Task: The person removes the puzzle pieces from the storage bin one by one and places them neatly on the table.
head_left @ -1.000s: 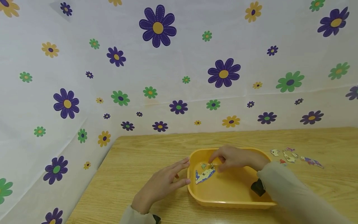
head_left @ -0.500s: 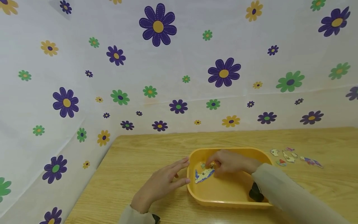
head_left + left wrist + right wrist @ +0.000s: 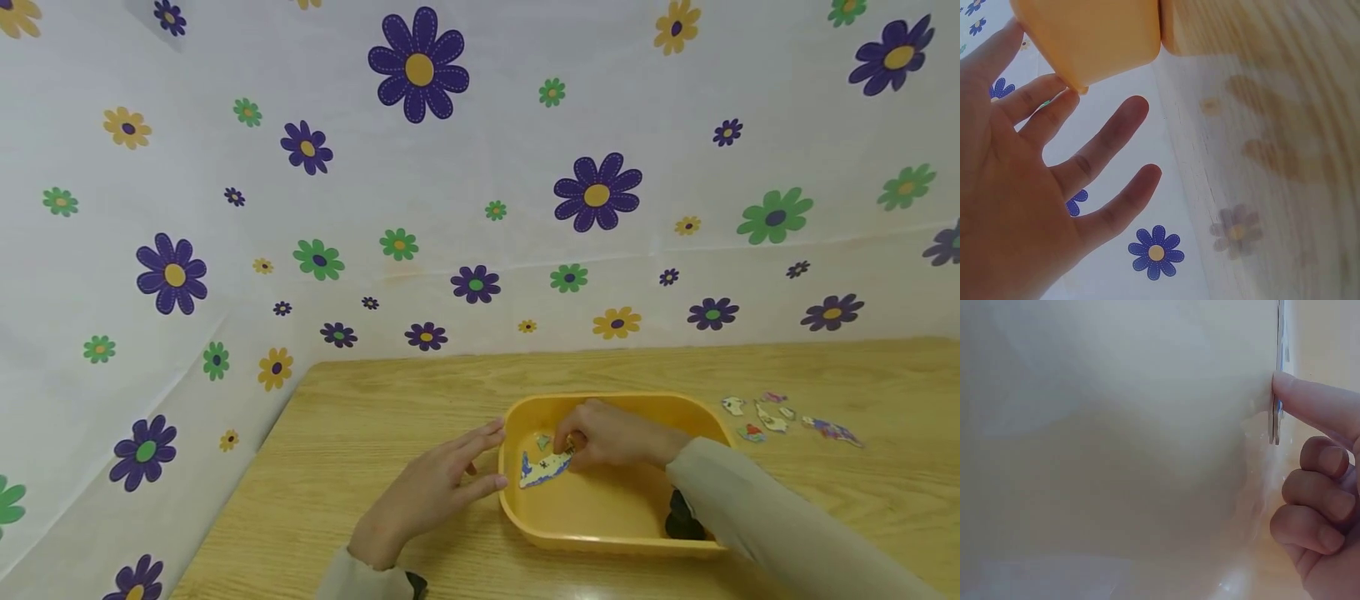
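Note:
Inside the yellow tray (image 3: 600, 512), near its left end, lies a flat cream-and-blue puzzle piece (image 3: 542, 472). A small green piece (image 3: 543, 442) rests just behind it. My right hand (image 3: 618, 435) reaches into the tray and pinches at the right end of the cream-and-blue piece. In the right wrist view the thumb (image 3: 1313, 403) touches thin pieces seen edge-on, and the other visible fingers curl in below. With spread fingers, my left hand (image 3: 427, 492) touches the tray's left side; in the left wrist view its fingertips meet the tray's yellow wall (image 3: 1097, 44).
On the wooden table (image 3: 390, 392), right of the tray, lie several loose pieces, among them a cream one (image 3: 733, 406), a red-and-green one (image 3: 752, 432) and a long purple one (image 3: 832, 431). A flower-printed white sheet (image 3: 480, 167) hangs behind and at the left.
My right hand has lowered and shifted slightly left within the tray, its fingers closing at the right end of the cream-and-blue piece. My left hand stays against the tray.

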`<state>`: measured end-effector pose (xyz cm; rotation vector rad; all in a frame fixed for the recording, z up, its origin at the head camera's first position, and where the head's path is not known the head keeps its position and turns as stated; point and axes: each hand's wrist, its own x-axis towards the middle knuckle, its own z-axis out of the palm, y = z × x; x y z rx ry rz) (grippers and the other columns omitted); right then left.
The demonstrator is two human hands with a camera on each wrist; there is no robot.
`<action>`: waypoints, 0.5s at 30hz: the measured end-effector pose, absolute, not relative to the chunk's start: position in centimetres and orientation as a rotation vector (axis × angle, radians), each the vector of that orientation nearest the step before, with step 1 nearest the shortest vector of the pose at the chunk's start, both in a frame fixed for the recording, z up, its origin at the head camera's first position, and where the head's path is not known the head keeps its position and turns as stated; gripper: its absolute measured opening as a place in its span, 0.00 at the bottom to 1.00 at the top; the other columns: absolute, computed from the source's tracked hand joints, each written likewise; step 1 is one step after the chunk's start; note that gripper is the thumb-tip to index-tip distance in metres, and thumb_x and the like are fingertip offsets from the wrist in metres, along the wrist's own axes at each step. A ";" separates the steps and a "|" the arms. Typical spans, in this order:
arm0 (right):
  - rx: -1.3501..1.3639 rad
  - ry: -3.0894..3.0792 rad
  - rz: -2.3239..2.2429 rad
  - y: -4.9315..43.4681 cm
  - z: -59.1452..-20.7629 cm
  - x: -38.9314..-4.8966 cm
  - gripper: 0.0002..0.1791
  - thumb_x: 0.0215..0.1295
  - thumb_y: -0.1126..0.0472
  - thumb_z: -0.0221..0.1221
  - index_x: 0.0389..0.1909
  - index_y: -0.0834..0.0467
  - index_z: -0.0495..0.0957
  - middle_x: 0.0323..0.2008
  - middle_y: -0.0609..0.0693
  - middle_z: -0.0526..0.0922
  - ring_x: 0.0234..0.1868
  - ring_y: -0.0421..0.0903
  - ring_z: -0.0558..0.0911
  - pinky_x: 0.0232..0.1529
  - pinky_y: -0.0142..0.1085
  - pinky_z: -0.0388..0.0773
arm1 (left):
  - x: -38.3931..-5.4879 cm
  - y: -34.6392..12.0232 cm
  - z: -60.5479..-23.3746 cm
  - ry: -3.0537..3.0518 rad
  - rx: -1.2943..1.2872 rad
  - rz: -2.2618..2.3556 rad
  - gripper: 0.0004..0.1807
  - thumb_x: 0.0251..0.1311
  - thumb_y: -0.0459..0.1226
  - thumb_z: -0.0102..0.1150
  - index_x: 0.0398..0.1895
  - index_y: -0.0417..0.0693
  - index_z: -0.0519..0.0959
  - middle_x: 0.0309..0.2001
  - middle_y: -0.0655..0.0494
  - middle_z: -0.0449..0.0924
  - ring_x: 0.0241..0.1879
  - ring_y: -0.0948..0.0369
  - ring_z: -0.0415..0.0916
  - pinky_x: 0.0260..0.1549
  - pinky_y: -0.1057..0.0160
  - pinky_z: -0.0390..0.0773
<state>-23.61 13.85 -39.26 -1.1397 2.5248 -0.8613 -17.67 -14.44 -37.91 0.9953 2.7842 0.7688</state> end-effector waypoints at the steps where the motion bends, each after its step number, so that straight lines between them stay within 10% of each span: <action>1: -1.144 2.531 -0.861 13.9 -39.3 -23.6 0.08 0.56 0.69 0.71 0.37 0.60 0.87 0.23 0.38 0.75 0.24 0.32 0.68 0.24 0.27 0.69 | -17.7 -14.4 -37.9 2.782 0.996 0.769 0.32 0.74 0.56 0.52 0.73 0.50 0.70 0.76 0.59 0.61 0.39 0.67 0.75 0.37 0.67 0.80; 15: -1.249 2.585 -0.757 13.7 -39.4 -23.6 0.06 0.52 0.66 0.71 0.33 0.58 0.88 0.24 0.37 0.79 0.24 0.31 0.70 0.25 0.26 0.71 | -17.7 -14.4 -37.8 2.770 0.932 0.756 0.33 0.72 0.58 0.52 0.74 0.52 0.69 0.77 0.61 0.60 0.40 0.68 0.75 0.38 0.67 0.80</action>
